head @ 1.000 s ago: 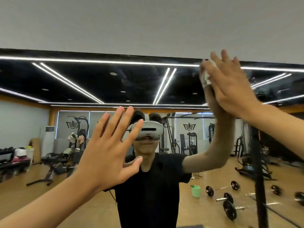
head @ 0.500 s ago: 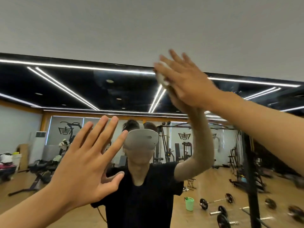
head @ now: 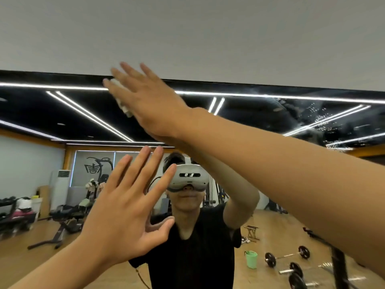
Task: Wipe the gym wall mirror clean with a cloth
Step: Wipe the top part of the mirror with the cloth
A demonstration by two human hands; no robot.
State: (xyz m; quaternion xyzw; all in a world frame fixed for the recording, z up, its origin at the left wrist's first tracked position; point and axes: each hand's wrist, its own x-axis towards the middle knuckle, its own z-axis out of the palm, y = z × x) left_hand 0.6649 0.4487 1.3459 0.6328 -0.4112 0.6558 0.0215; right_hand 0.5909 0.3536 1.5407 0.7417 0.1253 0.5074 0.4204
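The wall mirror (head: pixel 62 122) fills the lower two thirds of the view; its top edge meets a grey wall. My right hand (head: pixel 145 103) is raised near that top edge, fingers straight, pressing a small white cloth (head: pixel 123 103) flat against the glass. Only the cloth's left edge shows past my fingers. My left hand (head: pixel 123 213) lies lower, fingers spread and straight, palm toward the mirror, holding nothing. Wet streaks and droplets (head: pixel 312 115) mark the glass at the upper right.
The mirror reflects a person in a black shirt (head: pixel 193 257) with a white headset, a green bucket (head: pixel 251 259) and barbells (head: pixel 287 257) on the wooden floor, benches and gym machines (head: pixel 62 217) at the left. A dark vertical post (head: pixel 341 268) stands at the lower right.
My right hand has swept the cloth leftward along the mirror's top edge. My left hand stayed flat on the glass. The view has shifted left with the sweep.
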